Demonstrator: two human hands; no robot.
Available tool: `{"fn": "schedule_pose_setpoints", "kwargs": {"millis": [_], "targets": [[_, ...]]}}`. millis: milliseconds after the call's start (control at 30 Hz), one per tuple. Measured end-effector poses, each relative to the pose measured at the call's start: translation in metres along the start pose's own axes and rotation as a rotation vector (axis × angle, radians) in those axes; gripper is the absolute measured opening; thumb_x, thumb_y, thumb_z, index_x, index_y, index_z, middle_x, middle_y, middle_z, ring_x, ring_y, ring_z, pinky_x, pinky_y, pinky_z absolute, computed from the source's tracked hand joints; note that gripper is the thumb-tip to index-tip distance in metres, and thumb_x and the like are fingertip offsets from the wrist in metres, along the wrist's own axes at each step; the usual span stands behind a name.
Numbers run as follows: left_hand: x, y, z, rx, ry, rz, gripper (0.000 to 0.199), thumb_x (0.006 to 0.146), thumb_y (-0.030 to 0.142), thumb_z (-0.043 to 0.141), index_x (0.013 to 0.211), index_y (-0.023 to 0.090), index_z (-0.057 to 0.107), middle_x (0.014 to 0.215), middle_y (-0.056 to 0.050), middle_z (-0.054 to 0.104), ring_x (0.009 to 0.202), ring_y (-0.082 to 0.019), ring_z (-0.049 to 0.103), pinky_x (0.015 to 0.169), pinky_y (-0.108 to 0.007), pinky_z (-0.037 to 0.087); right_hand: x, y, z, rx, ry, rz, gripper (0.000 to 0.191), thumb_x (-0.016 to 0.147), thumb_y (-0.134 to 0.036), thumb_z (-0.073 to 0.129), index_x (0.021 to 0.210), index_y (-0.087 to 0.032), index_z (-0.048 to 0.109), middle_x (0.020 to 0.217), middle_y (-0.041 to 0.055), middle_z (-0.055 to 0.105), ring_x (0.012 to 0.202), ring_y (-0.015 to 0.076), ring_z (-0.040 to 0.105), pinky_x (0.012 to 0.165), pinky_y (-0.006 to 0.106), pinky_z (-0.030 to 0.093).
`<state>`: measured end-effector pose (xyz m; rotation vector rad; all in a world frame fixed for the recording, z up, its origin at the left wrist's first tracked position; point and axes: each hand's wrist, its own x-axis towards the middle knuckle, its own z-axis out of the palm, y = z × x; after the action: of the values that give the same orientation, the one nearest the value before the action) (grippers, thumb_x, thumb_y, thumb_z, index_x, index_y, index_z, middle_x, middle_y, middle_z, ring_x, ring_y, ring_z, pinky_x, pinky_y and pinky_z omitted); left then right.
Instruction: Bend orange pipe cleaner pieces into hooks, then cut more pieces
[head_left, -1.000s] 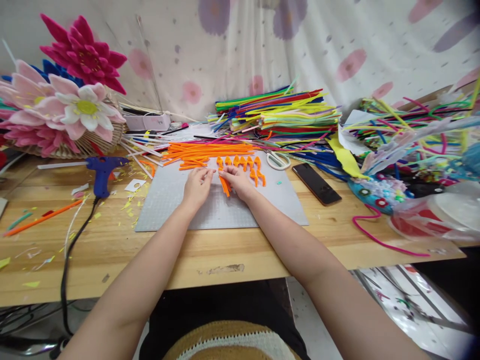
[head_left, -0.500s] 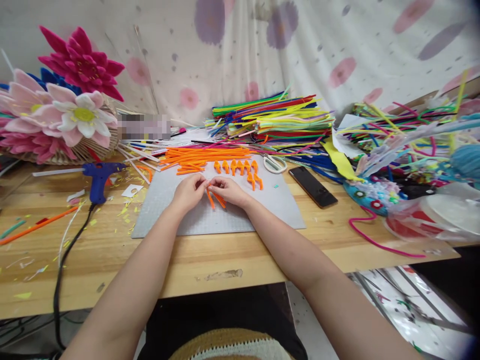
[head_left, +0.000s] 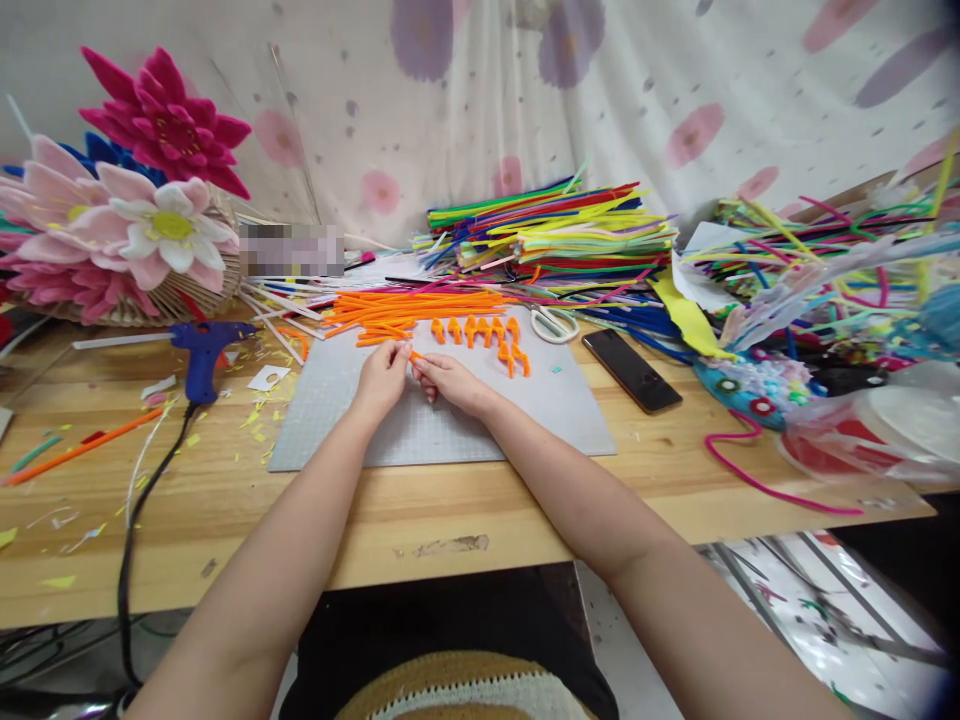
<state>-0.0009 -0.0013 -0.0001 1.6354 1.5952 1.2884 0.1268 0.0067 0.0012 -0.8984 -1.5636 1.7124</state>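
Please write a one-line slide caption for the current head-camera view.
Left hand and right hand meet at an orange piece over a gray mat, near bent orange shapes.

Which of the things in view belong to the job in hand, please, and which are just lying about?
Seemingly in the job:
- orange pipe cleaner, between left hand and right hand
- straight orange pipe cleaners
- bent orange pieces
- grey cutting mat

Seemingly lying about:
- smartphone
- magenta artificial flower
- curved magenta pipe cleaner
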Motion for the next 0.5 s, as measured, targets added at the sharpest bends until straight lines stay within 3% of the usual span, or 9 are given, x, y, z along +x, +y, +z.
{"fn": "schedule_pose_setpoints", "kwargs": {"millis": [133, 233, 400, 500], "targets": [[0.001, -0.002, -0.006, -0.053, -0.125, 0.077, 0.026, 0.079, 0.034, 0.046, 0.060, 0.018, 0.047, 0.056, 0.003, 0.048, 0.055, -0.011, 0.042, 0.057, -0.024, 0.032, -0.001, 0.000, -0.006, 0.003, -0.049, 0.020, 0.027, 0.087, -0.034, 0.042, 0.066, -0.017, 0.044, 0.049, -0.0080, 0.034, 0.041, 0.0047, 0.036, 0.045, 0.018, 0.036], [0.001, -0.001, -0.009, -0.053, -0.125, 0.096, 0.022, 0.077, 0.031, 0.049, 0.059, 0.017, 0.049, 0.055, 0.003, 0.049, 0.055, -0.010, 0.041, 0.057, -0.024, 0.032, -0.001, -0.001, -0.005, -0.034, -0.075, 0.025, 0.027, 0.089, -0.029, 0.038, 0.067, -0.016, 0.046, 0.049, -0.0078, 0.035, 0.041, 0.0046, 0.039, 0.044, 0.018, 0.036], [0.003, -0.001, -0.012, -0.326, -0.064, -0.044, 0.020, 0.071, 0.030, 0.055, 0.058, 0.017, 0.045, 0.050, 0.006, 0.040, 0.046, -0.007, 0.034, 0.048, -0.021, 0.027, -0.003, -0.006, 0.004, -0.168, -0.006, 0.062, 0.027, 0.090, -0.026, 0.034, 0.066, -0.017, 0.043, 0.050, -0.0069, 0.039, 0.039, 0.0051, 0.042, 0.039, 0.017, 0.036], [0.004, -0.001, -0.012, -0.425, -0.052, -0.119, 0.023, 0.069, 0.032, 0.059, 0.059, 0.017, 0.045, 0.046, 0.007, 0.035, 0.041, -0.005, 0.028, 0.041, -0.020, 0.020, -0.005, -0.009, 0.004, -0.087, -0.056, 0.092, 0.026, 0.090, -0.027, 0.036, 0.067, -0.017, 0.043, 0.050, -0.0075, 0.040, 0.039, 0.0041, 0.040, 0.039, 0.016, 0.035]]}}
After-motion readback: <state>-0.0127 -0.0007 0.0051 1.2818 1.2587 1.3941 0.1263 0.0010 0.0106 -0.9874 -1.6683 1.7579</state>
